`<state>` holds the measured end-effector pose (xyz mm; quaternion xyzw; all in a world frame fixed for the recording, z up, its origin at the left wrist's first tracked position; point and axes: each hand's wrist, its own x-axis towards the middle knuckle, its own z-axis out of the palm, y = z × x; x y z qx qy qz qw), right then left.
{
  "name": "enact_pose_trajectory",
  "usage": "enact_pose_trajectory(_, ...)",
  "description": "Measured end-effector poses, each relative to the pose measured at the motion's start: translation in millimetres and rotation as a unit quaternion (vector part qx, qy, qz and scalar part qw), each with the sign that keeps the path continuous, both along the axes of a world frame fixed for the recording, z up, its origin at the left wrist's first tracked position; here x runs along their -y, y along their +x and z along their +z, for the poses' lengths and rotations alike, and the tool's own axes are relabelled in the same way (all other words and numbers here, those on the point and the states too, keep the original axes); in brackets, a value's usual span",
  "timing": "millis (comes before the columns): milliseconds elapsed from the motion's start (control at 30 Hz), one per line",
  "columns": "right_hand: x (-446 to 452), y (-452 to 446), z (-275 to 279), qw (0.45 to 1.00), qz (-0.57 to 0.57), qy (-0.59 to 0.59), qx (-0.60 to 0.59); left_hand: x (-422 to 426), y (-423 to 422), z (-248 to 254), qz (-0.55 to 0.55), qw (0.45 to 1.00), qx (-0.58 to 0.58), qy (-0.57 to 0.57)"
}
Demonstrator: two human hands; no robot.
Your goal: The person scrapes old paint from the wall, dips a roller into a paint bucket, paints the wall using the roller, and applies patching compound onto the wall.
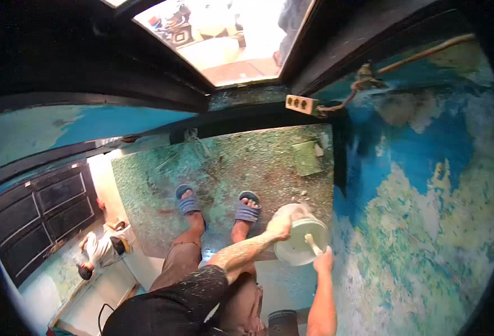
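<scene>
A round white bucket (pixel 293 253) with pale contents is low in front of me, right of my sandalled feet. My left hand (pixel 281 223) is closed on the bucket's rim at its upper left. On the right side, my right hand (pixel 323 260) grips the end of a pale stick-like tool (pixel 312 243), whose other end reaches over the inside of the bucket. What the tool's far end looks like is too small to tell.
Peeling blue wall (pixel 426 224) at right; a power strip (pixel 301 104) hangs by the window frame. A flat greenish piece (pixel 307 158) lies on the speckled surface (pixel 146 173) underfoot. Another person (pixel 102 250) is at lower left, near a dark door (pixel 45 215).
</scene>
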<state>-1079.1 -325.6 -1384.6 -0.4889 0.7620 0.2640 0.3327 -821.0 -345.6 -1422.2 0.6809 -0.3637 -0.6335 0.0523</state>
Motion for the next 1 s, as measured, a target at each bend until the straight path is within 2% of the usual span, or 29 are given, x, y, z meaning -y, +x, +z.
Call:
enact_pose_trajectory(67,9.0,27.3,18.4,1.0,-0.003,0.0,-0.006,-5.7,17.4,5.9,-0.024,0.997,0.043,0.051)
enact_pose_trajectory(133,25.8,64.1,45.9,1.0,-0.004,0.018,-0.023,-22.8,37.5,-3.8,-0.005,0.998,0.063,0.021)
enact_pose_trajectory(200,29.7,85.4,54.9,0.999,0.013,-0.027,0.027,-39.0,59.5,-14.0,0.015,0.997,0.079,-0.009)
enact_pose_trajectory(233,34.2,101.5,59.4,0.998,0.016,-0.041,0.041,-45.7,73.2,-11.0,0.041,0.991,0.108,-0.059)
enact_pose_trajectory(333,52.0,168.9,81.5,0.997,0.049,-0.033,0.042,-43.2,136.8,26.0,0.059,0.988,0.129,-0.063)
enact_pose_trajectory(367,53.2,186.1,77.4,0.994,0.085,-0.024,0.062,-53.8,151.1,21.1,0.121,0.979,0.155,-0.057)
enact_pose_trajectory(400,50.5,200.1,64.2,0.989,0.121,-0.017,0.079,-56.0,172.3,35.7,0.161,0.974,0.147,-0.069)
enact_pose_trajectory(433,40.1,210.1,36.5,0.982,0.17,-0.014,0.087,-59.1,191.6,48.7,0.204,0.969,0.136,-0.036)
enact_pose_trajectory(467,38.9,226.2,16.6,0.972,0.217,-0.014,0.091,-60.8,210.6,69.6,0.237,0.959,0.142,-0.064)
enact_pose_trajectory(500,47.6,257.2,48.5,0.967,0.231,0.03,0.106,-77.9,223.0,53.2,0.236,0.947,0.192,-0.107)
enact_pose_trajectory(533,53.5,289.8,87.6,0.959,0.245,0.074,0.119,-84.1,244.7,59.8,0.268,0.95,0.139,-0.075)
enact_pose_trajectory(567,49.7,311.5,83.1,0.95,0.272,0.087,0.127,-96.5,264.5,52.1,0.302,0.948,0.103,-0.008)
enact_pose_trajectory(600,42.2,331.6,77.3,0.939,0.299,0.105,0.136,-113.2,277.5,46.7,0.363,0.924,0.117,-0.029)
enact_pose_trajectory(667,27.3,392.1,127.7,0.928,0.33,0.091,0.144,-149.2,306.5,37.0,0.457,0.876,0.134,-0.073)
enact_pose_trajectory(767,-11.5,447.3,104.2,0.865,0.425,0.088,0.25,-200.7,354.1,22.6,0.521,0.832,0.095,-0.162)
enact_pose_trajectory(800,-28.7,467.0,94.3,0.87,0.42,0.079,0.247,-216.9,369.3,13.7,0.541,0.819,0.069,-0.181)
enact_pose_trajectory(833,-49.0,487.2,81.4,0.875,0.414,0.07,0.24,-235.1,383.7,6.4,0.561,0.808,0.035,-0.175)
enact_pose_trajectory(867,-80.7,497.2,30.5,0.879,0.41,0.074,0.232,-252.0,400.4,2.8,0.58,0.803,-0.002,-0.136)
enact_pose_trajectory(900,-95.9,509.7,13.4,0.876,0.419,0.083,0.225,-268.4,417.4,-0.2,0.598,0.795,-0.037,-0.095)
enact_pose_trajectory(933,-110.7,522.3,-3.1,0.872,0.428,0.092,0.219,-284.9,433.3,7.2,0.535,0.832,0.052,-0.137)
enact_pose_trajectory(967,-126.2,543.7,14.3,0.882,0.413,0.118,0.194,-297.1,446.3,6.5,0.465,0.855,0.142,-0.182)
enact_pose_trajectory(1000,-142.0,564.8,30.8,0.89,0.398,0.143,0.169,-320.5,456.6,-27.6,0.478,0.837,0.147,-0.222)
